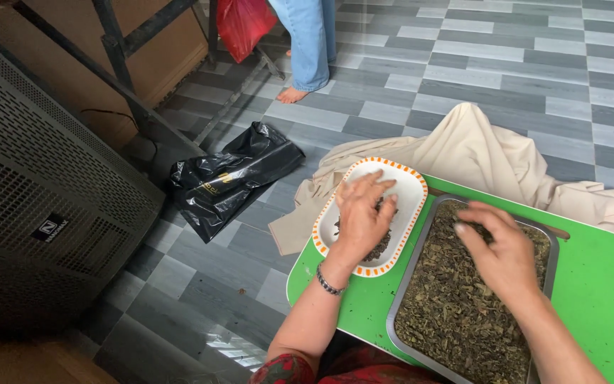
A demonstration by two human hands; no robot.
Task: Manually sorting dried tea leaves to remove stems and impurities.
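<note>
My left hand (pixel 361 213) lies palm down inside a white oval dish (pixel 405 186) with an orange-dashed rim, fingers spread over a small heap of dark dried leaves (pixel 378 249). My right hand (pixel 500 250) rests fingers down on a bed of green-brown dried leaves (pixel 456 306) that fills a rectangular metal tray (pixel 408 284). Dish and tray sit side by side on a low bright green table (pixel 598 284). A beaded bracelet circles my left wrist.
A cream cloth (pixel 463 153) is bunched on the grey checkered tile floor behind the table. A black plastic bag (pixel 232 174) lies to the left. A dark perforated metal cabinet (pixel 30 206) stands at far left. Another person's bare foot (pixel 293 94), jeans leg and a red bag (pixel 243 25) are at the top.
</note>
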